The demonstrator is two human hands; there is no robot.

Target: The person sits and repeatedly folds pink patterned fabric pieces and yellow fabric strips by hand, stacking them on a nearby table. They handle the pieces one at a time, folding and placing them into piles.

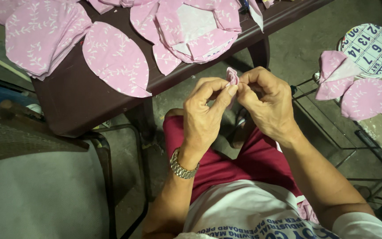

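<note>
My left hand (205,113) and my right hand (267,102) meet above my lap, fingertips pinched together on a small folded piece of pink patterned fabric (232,76). Only its top edge pokes out between the thumbs and forefingers; the rest is hidden by my fingers. A metal watch (182,168) sits on my left wrist. I am seated, wearing dark red shorts (239,161) and a white printed shirt.
A dark brown table (78,95) ahead carries several pink fabric circles (116,58) and folded stacks (40,37). To the right lie more pink pieces (368,98) and a round calendar cutout (372,48) over a wire frame (328,128). A chair (36,177) stands at left.
</note>
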